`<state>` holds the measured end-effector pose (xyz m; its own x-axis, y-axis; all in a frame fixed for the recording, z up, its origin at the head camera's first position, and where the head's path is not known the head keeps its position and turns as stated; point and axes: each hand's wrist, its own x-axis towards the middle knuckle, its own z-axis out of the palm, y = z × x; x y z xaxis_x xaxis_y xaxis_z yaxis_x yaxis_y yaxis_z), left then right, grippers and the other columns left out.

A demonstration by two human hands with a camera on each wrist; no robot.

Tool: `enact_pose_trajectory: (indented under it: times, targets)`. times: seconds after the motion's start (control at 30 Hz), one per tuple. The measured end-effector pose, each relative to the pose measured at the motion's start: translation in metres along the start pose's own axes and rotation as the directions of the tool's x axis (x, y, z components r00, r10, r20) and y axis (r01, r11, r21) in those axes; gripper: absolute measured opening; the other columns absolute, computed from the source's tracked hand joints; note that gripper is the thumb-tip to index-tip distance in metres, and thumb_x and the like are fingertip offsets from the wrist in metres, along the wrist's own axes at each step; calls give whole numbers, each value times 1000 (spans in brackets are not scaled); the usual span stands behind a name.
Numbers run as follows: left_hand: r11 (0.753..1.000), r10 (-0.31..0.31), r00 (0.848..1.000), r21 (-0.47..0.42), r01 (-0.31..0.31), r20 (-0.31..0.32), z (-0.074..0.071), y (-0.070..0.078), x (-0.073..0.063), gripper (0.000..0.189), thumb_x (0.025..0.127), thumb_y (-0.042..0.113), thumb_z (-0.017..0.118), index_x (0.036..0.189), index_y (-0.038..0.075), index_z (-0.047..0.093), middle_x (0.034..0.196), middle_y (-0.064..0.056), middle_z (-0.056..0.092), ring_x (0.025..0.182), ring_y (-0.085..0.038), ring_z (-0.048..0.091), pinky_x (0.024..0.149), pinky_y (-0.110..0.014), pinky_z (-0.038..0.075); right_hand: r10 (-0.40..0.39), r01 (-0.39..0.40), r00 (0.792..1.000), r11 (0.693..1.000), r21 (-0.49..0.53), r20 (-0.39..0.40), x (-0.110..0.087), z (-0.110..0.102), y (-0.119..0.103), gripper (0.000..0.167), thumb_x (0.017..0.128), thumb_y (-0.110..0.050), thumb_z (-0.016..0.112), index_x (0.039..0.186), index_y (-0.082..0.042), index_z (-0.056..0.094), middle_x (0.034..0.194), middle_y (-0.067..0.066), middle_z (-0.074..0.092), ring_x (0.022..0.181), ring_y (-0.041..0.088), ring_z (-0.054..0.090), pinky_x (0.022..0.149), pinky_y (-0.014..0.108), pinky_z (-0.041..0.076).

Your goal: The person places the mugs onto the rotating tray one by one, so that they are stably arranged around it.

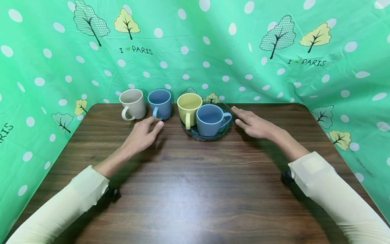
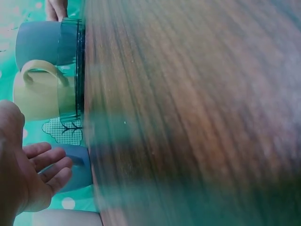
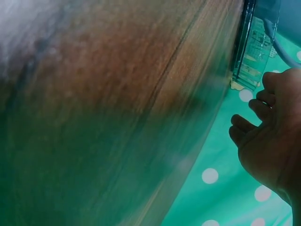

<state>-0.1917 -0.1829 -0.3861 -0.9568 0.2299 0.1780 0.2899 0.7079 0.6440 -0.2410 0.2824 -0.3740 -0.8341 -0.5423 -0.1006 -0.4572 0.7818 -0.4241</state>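
In the head view a clear glass dish [image 1: 199, 137] holds a yellow mug [image 1: 186, 109] and a blue mug [image 1: 207, 122], both upright. Left of the dish stand a second blue mug [image 1: 160, 98] and a light grey mug [image 1: 138, 105]. My left hand [image 1: 142, 134] is just in front of the second blue mug, its fingertips near the handle; contact cannot be made out. The left wrist view shows that hand's palm [image 2: 33, 181] bare, with loosely bent fingers. Beside the dish's right edge, my right hand [image 1: 256, 124] hovers with fingers extended, holding nothing.
Everything stands toward the back of a dark wooden table [image 1: 195, 189]. Behind and at both sides hangs a green dotted cloth [image 1: 195, 44] printed with trees, close behind the mugs.
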Motion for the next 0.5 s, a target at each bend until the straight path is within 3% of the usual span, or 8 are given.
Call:
enact_pose_trajectory:
  times: [0.23, 0.5]
  targets:
    - [999, -46, 998, -2, 46, -41, 0, -1, 2, 44, 119, 45, 55, 129, 7, 73, 124, -18, 79, 119, -37, 72, 108, -58, 56, -5, 5, 1000, 1000, 1, 16, 2, 4, -1, 64, 124, -23, 41, 179, -1, 18, 188, 26, 14, 175, 52, 15, 142, 71, 15]
    - [996, -89, 995, -23, 88, -44, -2, -2, 4, 49, 119, 53, 52, 126, 9, 72, 109, -14, 76, 106, -34, 67, 99, -52, 54, -12, 12, 1000, 1000, -12, 8, 3, 6, 1, 62, 124, -23, 40, 179, -1, 19, 188, 26, 15, 174, 51, 17, 142, 70, 15]
